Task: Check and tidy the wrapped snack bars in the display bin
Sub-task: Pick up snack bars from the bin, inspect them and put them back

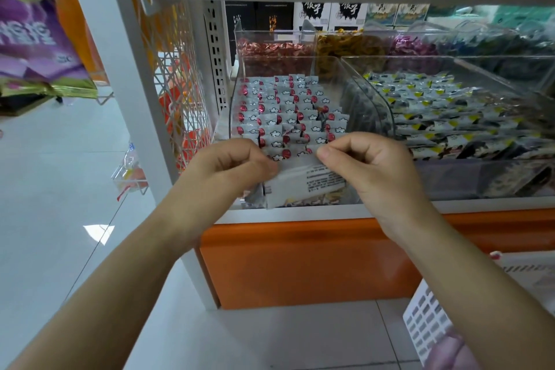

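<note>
snack bar (pixel 300 186) between left grip (pixel 228 165), right grip (pixel 372 165)

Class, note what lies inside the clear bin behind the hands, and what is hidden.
The clear bin holds rows of wrapped bars printed with red discs and clouds. The left hand and right hand pinch one bar, covering the front rows; lower layers are hidden.

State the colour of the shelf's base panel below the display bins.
The base panel is orange, shown best in the head view.
</note>
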`<action>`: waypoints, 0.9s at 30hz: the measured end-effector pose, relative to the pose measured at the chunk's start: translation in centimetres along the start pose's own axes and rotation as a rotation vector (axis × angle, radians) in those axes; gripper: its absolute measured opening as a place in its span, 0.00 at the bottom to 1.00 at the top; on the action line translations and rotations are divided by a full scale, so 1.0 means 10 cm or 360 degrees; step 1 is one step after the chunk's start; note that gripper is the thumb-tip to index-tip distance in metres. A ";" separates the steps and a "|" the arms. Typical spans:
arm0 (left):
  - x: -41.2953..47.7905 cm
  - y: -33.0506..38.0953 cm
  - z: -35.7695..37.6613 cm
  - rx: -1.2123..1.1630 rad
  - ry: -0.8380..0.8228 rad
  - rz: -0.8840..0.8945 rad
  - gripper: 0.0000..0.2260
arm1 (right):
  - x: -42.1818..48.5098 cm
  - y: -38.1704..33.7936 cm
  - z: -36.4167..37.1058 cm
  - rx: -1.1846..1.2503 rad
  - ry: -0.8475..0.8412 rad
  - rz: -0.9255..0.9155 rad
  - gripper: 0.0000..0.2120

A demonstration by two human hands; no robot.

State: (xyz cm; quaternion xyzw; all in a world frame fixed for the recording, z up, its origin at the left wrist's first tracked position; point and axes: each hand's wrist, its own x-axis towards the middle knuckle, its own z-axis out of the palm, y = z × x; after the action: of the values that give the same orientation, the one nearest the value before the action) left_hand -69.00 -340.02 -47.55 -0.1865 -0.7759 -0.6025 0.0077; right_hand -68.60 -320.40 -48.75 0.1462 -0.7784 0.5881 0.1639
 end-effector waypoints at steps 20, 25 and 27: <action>0.01 -0.06 -0.10 0.0488 -0.0133 0.0064 0.13 | 0.09 -0.04 -0.21 0.0503 -0.0506 0.0736 0.14; 0.00 -0.05 -0.06 0.0426 -0.0103 0.0055 0.08 | 0.08 -0.03 -0.21 0.0693 -0.0474 0.0829 0.17; 0.01 -0.06 -0.06 0.0409 -0.0035 0.0044 0.09 | 0.07 -0.02 -0.20 0.0783 -0.0469 0.0774 0.19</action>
State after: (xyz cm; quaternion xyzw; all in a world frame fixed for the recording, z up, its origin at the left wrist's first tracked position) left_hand -69.39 -340.73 -47.94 -0.2014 -0.8441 -0.4959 0.0314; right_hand -69.01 -318.56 -47.78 0.0752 -0.6410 0.7519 -0.1343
